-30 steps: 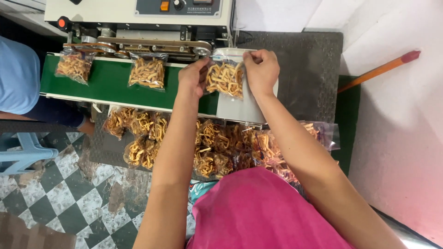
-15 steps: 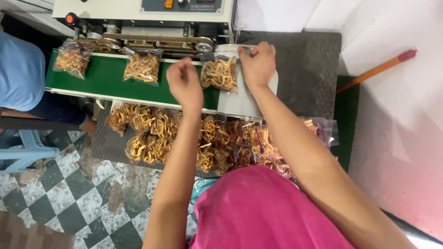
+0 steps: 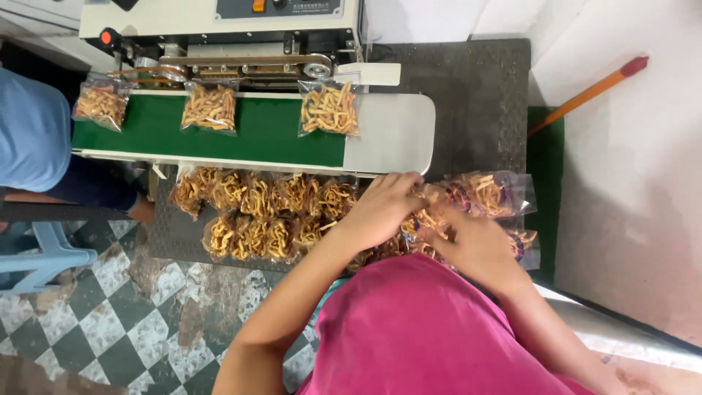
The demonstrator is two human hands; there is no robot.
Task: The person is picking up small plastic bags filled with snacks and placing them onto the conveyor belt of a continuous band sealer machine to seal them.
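Both my hands are down in the heap of clear snack packets (image 3: 263, 219) below the conveyor. My left hand (image 3: 380, 208) has its fingers curled on a packet of fried orange snacks (image 3: 486, 194) at the heap's right end. My right hand (image 3: 475, 245) grips the same packet from the near side. On the green conveyor belt (image 3: 270, 135) lie three filled packets: one at the right (image 3: 329, 108), one in the middle (image 3: 210, 108) and one at the left end (image 3: 102, 102). The right and middle packets have their tops under the sealing machine (image 3: 219, 29).
A person in a blue shirt (image 3: 29, 132) sits at the left end of the belt, next to a blue plastic stool (image 3: 44, 256). An orange stick (image 3: 585, 91) leans against the white wall at right. The floor is checkered tile (image 3: 110, 314).
My hands let go of the packet on the belt's right end and dropped to the heap below. The packets on the belt have travelled left.
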